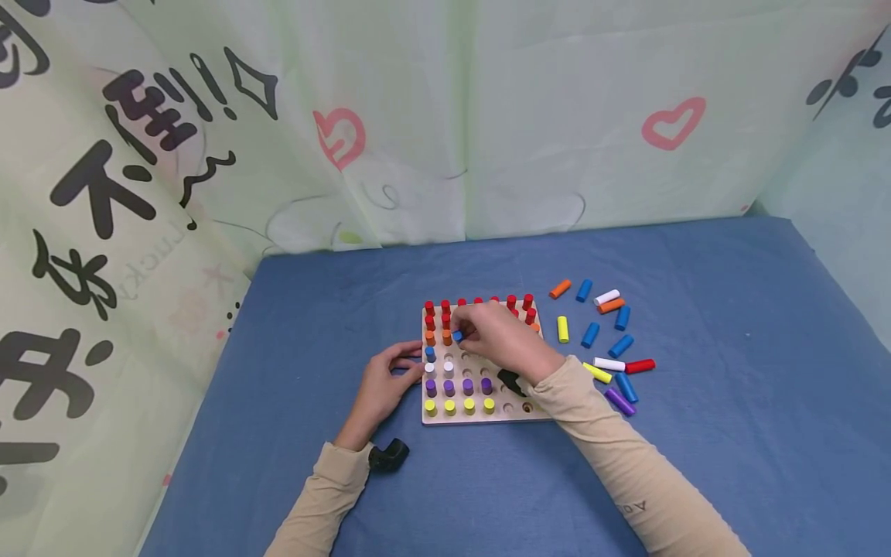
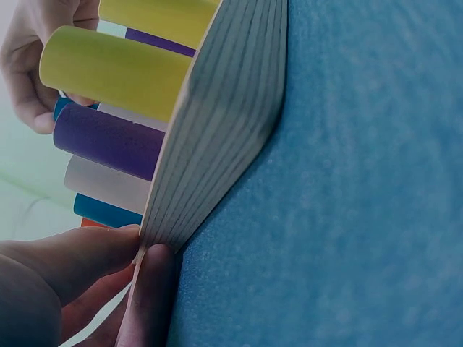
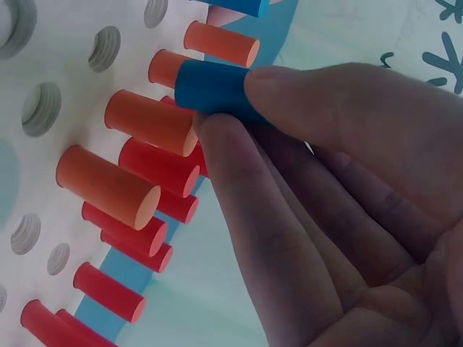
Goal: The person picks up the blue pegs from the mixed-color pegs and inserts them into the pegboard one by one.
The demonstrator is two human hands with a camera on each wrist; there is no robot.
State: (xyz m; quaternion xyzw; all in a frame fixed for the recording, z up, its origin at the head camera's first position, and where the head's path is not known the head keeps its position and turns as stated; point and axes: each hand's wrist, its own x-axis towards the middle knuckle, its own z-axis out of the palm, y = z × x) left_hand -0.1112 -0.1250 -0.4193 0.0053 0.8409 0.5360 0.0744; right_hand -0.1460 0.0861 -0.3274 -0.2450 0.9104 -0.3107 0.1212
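Observation:
A wooden pegboard [image 1: 480, 418] lies on the blue cloth, with coloured pegs upright in its holes. My right hand [image 1: 504, 338] is above its upper middle and pinches a blue peg [image 3: 213, 88] between thumb and fingertips. In the right wrist view, that peg overlaps the row of orange pegs [image 3: 108, 186] and is tilted among them. Bare holes [image 3: 41, 108] show beside that row. My left hand [image 1: 384, 387] rests at the board's left edge. Its thumb [image 2: 94, 253] and a finger touch the edge near a standing blue peg [image 2: 108, 211].
Right of the board lie scattered loose pegs, among them a yellow peg [image 1: 562, 329], a red peg [image 1: 640, 366] and a purple peg [image 1: 620, 401]. Red pegs [image 1: 429, 308] fill the back rows; yellow pegs [image 1: 449, 408] stand in front. A printed curtain [image 1: 418, 155] hangs behind.

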